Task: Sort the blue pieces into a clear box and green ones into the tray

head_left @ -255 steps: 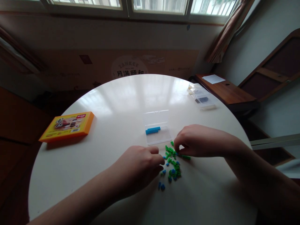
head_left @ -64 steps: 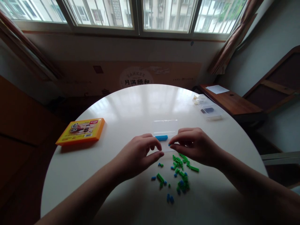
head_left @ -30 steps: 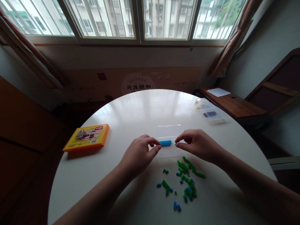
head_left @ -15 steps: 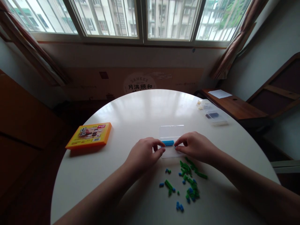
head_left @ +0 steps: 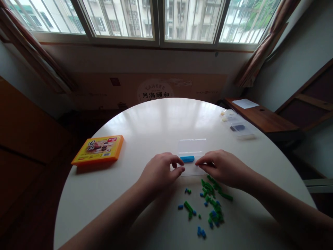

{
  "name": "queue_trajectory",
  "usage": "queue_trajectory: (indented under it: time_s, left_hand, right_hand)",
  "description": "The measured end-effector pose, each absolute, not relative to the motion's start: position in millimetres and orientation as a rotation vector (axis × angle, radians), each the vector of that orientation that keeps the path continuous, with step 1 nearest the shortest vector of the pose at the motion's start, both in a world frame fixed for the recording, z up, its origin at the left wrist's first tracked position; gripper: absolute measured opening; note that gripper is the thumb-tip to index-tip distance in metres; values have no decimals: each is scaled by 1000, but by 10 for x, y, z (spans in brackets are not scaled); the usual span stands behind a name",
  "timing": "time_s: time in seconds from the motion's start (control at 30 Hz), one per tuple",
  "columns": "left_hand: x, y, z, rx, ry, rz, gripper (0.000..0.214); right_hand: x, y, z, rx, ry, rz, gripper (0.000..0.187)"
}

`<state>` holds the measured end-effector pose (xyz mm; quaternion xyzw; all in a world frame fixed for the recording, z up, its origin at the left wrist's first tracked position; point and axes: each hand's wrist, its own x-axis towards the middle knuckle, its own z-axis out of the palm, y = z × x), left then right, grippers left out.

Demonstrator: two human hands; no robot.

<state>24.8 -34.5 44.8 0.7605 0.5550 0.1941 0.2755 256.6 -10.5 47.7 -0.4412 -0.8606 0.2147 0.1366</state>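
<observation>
A row of small blue bricks (head_left: 187, 159) lies in a clear plastic case (head_left: 191, 144) whose lid is raised. My left hand (head_left: 163, 169) is at the row's left end, thumb and forefinger curved with a small gap between the tips and nothing visible in them. From the right, my right hand (head_left: 222, 166) reaches over the case with thumb and forefinger pinched together just beyond the row's other end. Whatever that pinch holds, if anything, is too small to make out. Loose green bricks (head_left: 208, 187) and blue bricks (head_left: 201, 232) are scattered nearer me.
An orange and yellow box (head_left: 99, 149) rests on the left of the round white table (head_left: 145, 128). Clear plastic containers (head_left: 241, 130) with dark and pale contents stand at the right edge. Beyond is a wooden desk (head_left: 273, 119) bearing a white paper (head_left: 245, 103).
My right hand has drawn slightly right from the blue row, and its fingers have straightened and closed together. My left hand is almost unchanged. The whole view has shifted a little.
</observation>
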Motion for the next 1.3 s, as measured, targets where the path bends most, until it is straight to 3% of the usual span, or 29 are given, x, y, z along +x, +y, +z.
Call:
queue_trajectory:
  time_s: [0.67, 1.3]
  left_hand:
    - [278, -357, 463, 2010, 1506, 466, 25]
    - [268, -344, 426, 2016, 1462, 463, 23]
  right_hand:
    - [2595, -96, 459, -1395, -2501, 398, 31]
    - [2551, -125, 435, -1404, -2508, 443, 35]
